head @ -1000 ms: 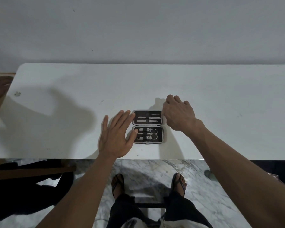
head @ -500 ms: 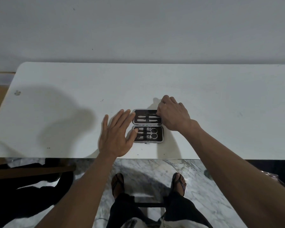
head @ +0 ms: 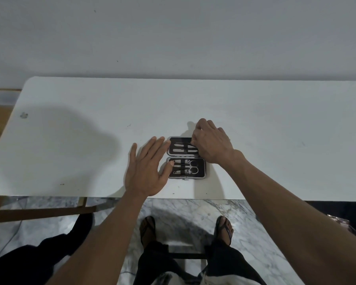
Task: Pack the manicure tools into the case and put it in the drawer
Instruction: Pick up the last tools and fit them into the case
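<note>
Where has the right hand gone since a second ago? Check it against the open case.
Yes. The right hand has shifted left, from beside the manicure case to over the far half's right end, its fingers at the tools there.

Both hands flank the case [head: 186,157]; the surrounding table [head: 275,130] seems bare.

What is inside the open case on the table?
The case holds metal tools under straps: two slim tools in the far half, scissors and others in the near half. The right hand covers the far half's right end.
</note>
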